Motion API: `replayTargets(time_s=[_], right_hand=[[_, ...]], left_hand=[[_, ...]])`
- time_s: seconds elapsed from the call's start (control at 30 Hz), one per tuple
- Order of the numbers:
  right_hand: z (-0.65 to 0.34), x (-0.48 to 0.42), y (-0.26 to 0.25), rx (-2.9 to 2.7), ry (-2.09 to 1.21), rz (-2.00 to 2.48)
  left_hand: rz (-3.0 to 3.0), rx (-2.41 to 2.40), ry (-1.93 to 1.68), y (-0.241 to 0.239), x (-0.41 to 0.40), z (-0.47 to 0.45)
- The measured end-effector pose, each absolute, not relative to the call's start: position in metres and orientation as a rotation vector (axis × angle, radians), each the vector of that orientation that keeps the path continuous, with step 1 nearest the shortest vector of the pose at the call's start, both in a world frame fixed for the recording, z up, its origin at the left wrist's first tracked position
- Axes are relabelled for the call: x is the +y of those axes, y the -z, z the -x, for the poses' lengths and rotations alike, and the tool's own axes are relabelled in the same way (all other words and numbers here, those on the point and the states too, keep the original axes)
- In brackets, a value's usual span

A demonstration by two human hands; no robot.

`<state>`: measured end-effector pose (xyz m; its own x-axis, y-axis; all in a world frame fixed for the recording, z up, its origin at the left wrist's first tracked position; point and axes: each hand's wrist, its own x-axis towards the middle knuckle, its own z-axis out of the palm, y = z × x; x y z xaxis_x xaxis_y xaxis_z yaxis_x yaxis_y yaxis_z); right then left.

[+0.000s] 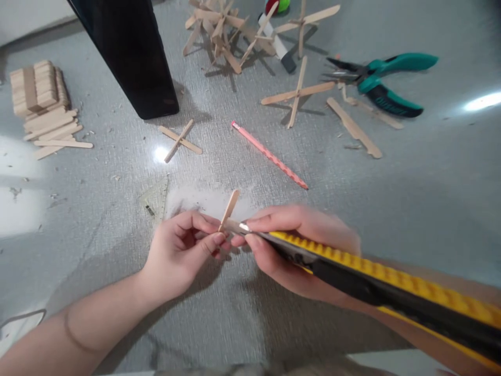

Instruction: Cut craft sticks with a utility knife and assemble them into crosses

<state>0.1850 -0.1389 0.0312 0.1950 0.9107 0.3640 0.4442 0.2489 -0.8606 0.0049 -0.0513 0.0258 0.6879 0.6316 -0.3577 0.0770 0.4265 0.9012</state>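
My left hand [180,256] pinches a wooden craft stick [230,209] that stands upright and crosses a second stick [234,225] pointing to the right. A yellow and black utility knife [352,271] is in my right hand [297,245], gripped near its front end. Its metal tip [245,226] touches or nearly touches the second stick, close to where the sticks cross. The fingertips of both hands almost meet, and the exact contact is partly hidden. Beyond my hands a clear plastic ruler piece [155,198] lies on the grey table.
A pink pencil [270,155] lies ahead, with crossed sticks [180,141] to its left. Teal-handled pliers [385,78] and cut stick scraps [354,128] are at right. A bundle of sticks [37,89], a dark upright device [133,57] and a pile of crossed sticks [221,26] stand farther back.
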Motion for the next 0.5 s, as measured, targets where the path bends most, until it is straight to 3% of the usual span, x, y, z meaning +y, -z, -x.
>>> replayTargets(time_s=[0.17, 0.5], right_hand=[[-0.187, -0.141, -0.03, -1.327, -0.581, 1.346], [-0.196, -0.132, -0.024, -1.719, -0.395, 1.284]], left_hand=[[-1.281, 0.919, -0.439, -0.026, -0.052, -0.003], [-1.259, 0.953, -0.38, -0.025, -0.048, -0.006]])
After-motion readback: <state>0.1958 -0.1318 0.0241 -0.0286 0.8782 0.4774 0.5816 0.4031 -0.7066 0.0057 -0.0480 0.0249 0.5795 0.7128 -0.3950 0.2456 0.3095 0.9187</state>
